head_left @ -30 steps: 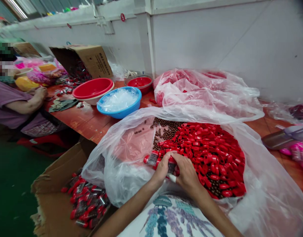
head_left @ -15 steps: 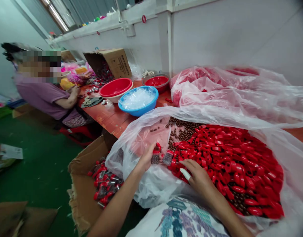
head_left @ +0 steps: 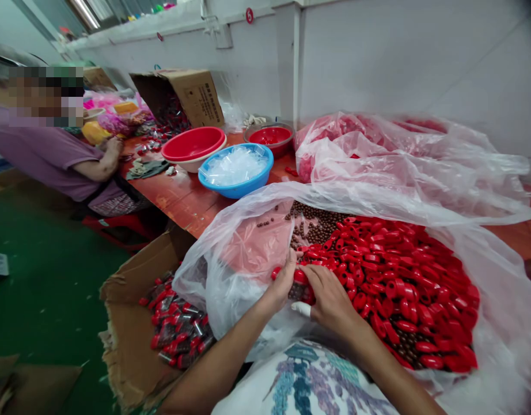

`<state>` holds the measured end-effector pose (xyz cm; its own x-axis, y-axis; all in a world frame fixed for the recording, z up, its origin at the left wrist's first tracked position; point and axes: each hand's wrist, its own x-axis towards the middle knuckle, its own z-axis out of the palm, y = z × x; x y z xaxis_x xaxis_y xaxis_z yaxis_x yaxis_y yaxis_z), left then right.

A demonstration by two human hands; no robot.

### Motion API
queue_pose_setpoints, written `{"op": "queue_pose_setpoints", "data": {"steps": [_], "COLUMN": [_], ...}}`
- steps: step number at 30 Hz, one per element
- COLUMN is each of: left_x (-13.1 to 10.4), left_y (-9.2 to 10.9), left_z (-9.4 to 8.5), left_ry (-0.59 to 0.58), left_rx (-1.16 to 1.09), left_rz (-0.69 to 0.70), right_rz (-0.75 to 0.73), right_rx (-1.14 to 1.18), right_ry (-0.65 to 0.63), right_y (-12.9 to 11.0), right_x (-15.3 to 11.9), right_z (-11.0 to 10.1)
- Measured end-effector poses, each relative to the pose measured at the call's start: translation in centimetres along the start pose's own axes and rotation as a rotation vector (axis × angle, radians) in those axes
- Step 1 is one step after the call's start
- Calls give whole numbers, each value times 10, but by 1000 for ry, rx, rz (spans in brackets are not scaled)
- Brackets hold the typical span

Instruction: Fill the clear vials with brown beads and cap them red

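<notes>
At the near edge of the translucent bag | small red-capped container between left hand and right hand, fingers of both curled closed on it | probably light, stiff, slippery; best pinched by its red cap

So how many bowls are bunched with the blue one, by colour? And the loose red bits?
Red round plastic bowl: 1
Cream round plastic bowl underneath: 1
Blue round plastic bowl: 1
Grey-rimmed round bowl: 1
Loose red plastic pieces: too many and overlapped to count
Total: 4 bowls, plus uncounted pieces
</notes>
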<state>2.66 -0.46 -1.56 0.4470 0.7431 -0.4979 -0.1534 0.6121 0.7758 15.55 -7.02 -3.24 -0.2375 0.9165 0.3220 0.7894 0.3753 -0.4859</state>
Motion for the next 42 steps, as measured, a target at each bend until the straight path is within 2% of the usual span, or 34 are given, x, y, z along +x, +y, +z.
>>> {"op": "queue_pose_setpoints", "data": {"steps": [5,12,19,28,34,42], "left_x": [-3,-6,-10,-14,-14,-25], "left_y": [-7,-23,-19,-16,-11,-16], "left_z": [4,14,20,26,22,35], "left_ry": [-114,-7,-85,-77,-157,-120], "left_rx": [-7,34,4,-15,-131,-211], "left_rz": [-90,-115,-137,-212,-207,-183], "right_rz": [48,81,50,-56,8,-77], "right_rx": [-24,-6,-2,-53,-49,-28], "right_ry": [61,41,92,118,131,134], "right_y": [5,0,3,8,5,4], "right_x": [-3,-4,-8,-10,-10,-13], "right_z": [-10,-12,-10,-13,-11,-22]}}
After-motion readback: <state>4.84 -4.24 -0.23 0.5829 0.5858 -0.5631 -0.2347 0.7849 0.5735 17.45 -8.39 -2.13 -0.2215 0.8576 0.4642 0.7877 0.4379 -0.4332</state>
